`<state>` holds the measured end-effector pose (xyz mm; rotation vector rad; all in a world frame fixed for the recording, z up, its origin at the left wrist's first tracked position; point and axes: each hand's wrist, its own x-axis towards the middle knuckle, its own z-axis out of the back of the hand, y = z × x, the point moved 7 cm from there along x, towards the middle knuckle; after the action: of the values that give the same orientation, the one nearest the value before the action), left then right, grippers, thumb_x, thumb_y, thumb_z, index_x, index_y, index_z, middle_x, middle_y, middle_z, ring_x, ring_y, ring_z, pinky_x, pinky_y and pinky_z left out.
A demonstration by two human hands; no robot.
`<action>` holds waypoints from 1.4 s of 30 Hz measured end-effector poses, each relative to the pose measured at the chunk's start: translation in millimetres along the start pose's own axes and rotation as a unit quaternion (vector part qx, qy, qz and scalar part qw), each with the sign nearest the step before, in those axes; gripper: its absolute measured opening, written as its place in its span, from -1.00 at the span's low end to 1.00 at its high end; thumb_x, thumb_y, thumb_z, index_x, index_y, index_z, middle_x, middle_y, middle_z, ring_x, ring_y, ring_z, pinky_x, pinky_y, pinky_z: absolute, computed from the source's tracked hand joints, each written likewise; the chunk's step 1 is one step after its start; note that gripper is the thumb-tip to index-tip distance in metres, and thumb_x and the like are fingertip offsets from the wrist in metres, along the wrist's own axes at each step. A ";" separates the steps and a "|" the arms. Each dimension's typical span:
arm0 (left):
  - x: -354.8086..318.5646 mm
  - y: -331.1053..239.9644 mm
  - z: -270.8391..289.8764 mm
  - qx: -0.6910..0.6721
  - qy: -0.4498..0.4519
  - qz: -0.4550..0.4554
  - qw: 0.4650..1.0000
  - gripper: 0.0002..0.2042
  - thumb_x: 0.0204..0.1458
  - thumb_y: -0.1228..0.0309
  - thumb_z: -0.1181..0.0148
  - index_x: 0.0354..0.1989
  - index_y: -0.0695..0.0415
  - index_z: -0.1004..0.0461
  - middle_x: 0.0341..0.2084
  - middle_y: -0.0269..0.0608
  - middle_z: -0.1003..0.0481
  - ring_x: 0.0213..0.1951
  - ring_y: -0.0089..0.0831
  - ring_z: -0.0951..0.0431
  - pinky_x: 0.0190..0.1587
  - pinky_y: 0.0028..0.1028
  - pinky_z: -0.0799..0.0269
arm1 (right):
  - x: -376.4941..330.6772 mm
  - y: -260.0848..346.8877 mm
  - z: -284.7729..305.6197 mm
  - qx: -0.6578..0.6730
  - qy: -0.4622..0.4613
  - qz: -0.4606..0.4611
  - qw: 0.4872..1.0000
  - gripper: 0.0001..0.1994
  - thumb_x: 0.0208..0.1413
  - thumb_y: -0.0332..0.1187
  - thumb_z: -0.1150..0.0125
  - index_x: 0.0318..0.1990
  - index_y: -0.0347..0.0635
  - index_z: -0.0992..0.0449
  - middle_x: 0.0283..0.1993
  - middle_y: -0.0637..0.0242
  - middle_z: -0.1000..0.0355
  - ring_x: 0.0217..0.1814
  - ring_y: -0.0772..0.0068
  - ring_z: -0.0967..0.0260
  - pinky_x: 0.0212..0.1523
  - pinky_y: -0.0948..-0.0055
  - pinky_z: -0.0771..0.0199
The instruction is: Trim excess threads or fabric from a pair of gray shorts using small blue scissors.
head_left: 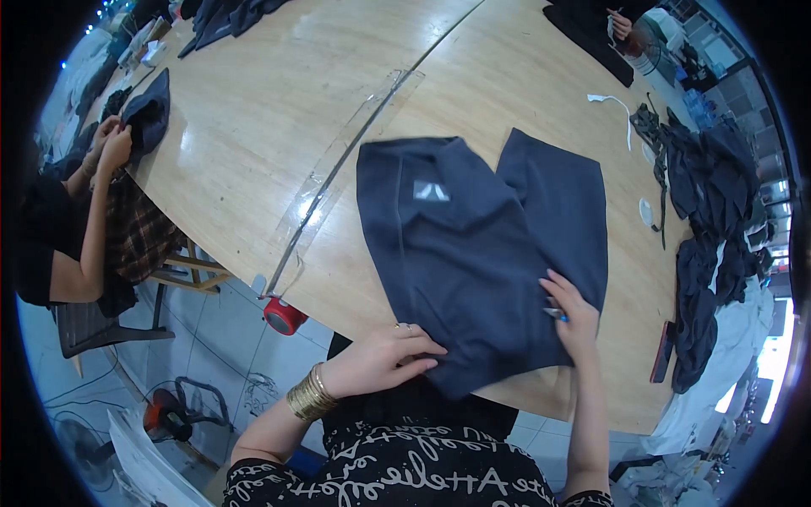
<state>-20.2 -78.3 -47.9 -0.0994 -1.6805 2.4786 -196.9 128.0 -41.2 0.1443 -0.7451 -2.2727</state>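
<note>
One dark navy cloth garment lies on the pale wooden table, near side — half-curled left hand touches its near-left edge, grip unclear; half-open right hand holds one small blue-and-metal tool.

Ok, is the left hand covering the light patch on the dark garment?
No, the left hand is at the near-left edge of the dark garment, while the light patch shows uncovered toward its far edge.

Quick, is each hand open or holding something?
Left hand: on the dark garment; whether it's pinching cloth can't be told.
Right hand: partly closed, holding a small metallic tool over the garment.
</note>
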 end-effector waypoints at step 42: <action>226.7 48.3 71.2 0.166 -0.176 0.013 0.970 -0.79 0.00 0.34 -0.20 -0.24 0.19 -0.49 -0.38 -0.27 -0.48 -0.45 -0.55 -0.40 -0.33 -0.54 -0.34 | -69.0 -14.8 96.1 -0.003 -0.209 -0.174 0.962 -0.90 0.01 -0.55 -0.16 -0.29 -0.29 -0.50 -0.40 0.25 -0.43 -0.43 0.44 -0.34 -0.37 0.54 -0.31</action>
<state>-257.6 -125.7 -60.3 0.3778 -1.3410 2.8891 -185.5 228.3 22.2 -0.2345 -0.9919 -2.6812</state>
